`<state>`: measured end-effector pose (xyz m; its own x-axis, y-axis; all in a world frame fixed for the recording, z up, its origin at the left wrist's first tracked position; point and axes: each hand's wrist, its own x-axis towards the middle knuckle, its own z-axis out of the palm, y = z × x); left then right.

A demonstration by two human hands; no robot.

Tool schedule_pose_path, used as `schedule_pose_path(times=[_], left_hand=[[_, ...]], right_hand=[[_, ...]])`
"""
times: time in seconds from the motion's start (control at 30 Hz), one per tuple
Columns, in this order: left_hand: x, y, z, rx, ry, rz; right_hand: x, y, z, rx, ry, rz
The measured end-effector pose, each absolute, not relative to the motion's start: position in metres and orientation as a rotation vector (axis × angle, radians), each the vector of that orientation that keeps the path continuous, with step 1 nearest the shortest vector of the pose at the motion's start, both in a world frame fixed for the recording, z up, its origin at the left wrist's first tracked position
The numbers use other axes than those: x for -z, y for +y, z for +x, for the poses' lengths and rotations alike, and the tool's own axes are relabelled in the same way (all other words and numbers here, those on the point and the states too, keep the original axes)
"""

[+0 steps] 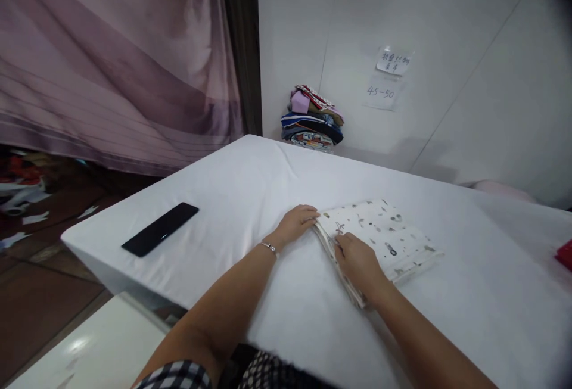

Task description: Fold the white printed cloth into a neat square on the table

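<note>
A folded white cloth (373, 225) with a small scattered print lies on the white-covered table, its layered edge turned towards me. My left hand (300, 223), with a bracelet at the wrist, has its fingers closed on the cloth's left corner. On the near layered edge, my right hand (361, 263) is curled with thumb and fingers gripping the fabric. The fingertips of the right hand are partly hidden by the hand itself.
A black flat slab (161, 229) lies on the left of the white table (250, 180). Stacked folded clothes (313, 120) stand beyond the far edge, by the wall with paper signs (382, 92). A pink curtain (125, 61) hangs at left; a red item (565, 254) sits far right.
</note>
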<state>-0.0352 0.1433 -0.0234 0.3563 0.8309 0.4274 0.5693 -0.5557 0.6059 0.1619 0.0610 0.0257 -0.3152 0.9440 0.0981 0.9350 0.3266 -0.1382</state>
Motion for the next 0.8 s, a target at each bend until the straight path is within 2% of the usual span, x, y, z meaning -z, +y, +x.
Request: schedule_pose_path(times=[0.33,0.6,0.8], left_hand=[[0.013,0.140,-0.030,-0.950,1.353,2.330],[0.020,0.141,-0.027,-1.017,1.271,2.352],[0.019,0.141,-0.027,-1.041,1.269,2.284]], right_hand=[[-0.031,0.056,0.159,-0.036,-2.492,-1.771],[-0.032,0.048,0.156,0.014,-2.586,-1.769],[-0.037,0.051,0.163,-0.141,-2.521,-1.725]])
